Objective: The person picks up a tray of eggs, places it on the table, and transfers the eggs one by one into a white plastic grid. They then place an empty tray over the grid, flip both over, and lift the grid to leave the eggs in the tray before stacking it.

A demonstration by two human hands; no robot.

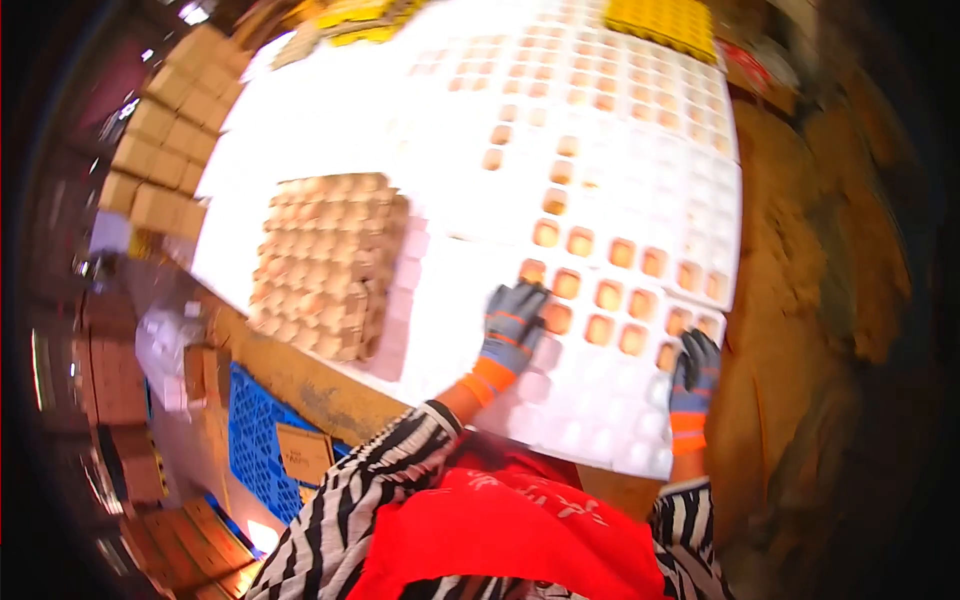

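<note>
White trays (620, 410) with rows of rounded cells cover the table before me. Many cells hold tan-orange rounded pieces (608, 295); glare and blur hide what these are. My left hand (512, 325), in a grey glove with orange bands, rests at the left end of a filled row, fingers forward and somewhat apart. At the right edge of the near tray is my right hand (697, 370), gloved alike, its fingers bent loosely over the cells beside a tan-orange piece. I make out nothing held in either hand.
To the left stands a stack of brown moulded-pulp trays (325, 265). Yellow trays (660, 25) lie at the far edge. Cardboard boxes (165, 150) are piled beyond the table's left side. A blue plastic pallet (262, 435) sits on the floor below left.
</note>
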